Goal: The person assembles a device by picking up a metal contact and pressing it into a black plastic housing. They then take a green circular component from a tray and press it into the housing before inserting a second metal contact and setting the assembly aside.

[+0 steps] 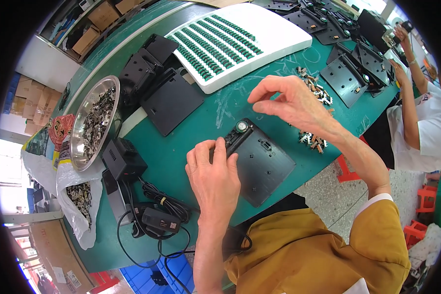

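A flat black panel (267, 169) with a raised bar along one edge lies on the green table in front of me. A round silver part (242, 126) sits at the bar's far end. My left hand (213, 171) grips the panel by its left edge, fingers over the bar. Above and beyond the panel, my right hand (291, 103) hangs in the air, thumb and forefinger curled nearly together. Whatever they pinch, if anything, is too small to make out. Small metal-and-brown parts (312, 139) lie in a loose pile beneath the right wrist.
A white foam board (279, 36) holds rows of green parts. Black panels (169, 105) stand left, more (345, 78) at the far right. A steel bowl (116, 88) of small metal parts, a plastic bag (85, 230) and cables (169, 203) lie left. Another person (416, 117) works at right.
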A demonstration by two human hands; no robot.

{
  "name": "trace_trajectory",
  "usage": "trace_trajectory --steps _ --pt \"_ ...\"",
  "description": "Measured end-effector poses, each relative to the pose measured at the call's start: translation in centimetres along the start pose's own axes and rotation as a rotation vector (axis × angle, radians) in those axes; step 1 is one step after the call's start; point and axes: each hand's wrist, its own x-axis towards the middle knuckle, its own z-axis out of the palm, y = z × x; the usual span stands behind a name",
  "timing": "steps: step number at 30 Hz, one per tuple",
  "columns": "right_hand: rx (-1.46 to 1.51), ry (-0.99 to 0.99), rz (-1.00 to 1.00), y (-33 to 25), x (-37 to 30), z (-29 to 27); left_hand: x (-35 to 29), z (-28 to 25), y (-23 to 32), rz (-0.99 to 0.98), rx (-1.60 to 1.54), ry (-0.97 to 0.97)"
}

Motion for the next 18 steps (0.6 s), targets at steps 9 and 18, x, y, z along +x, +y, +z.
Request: trace_trajectory --steps 9,18 --pt "-0.207 0.124 -0.048 1.6 -2.0 -3.3 -0.1 0.1 -0.2 -0.002 -0.010 -0.040" --pt "-0.370 0.140 -0.043 3.2 -1.7 -4.6 -0.2 0.1 -0.2 -0.017 -0.033 -0.036"
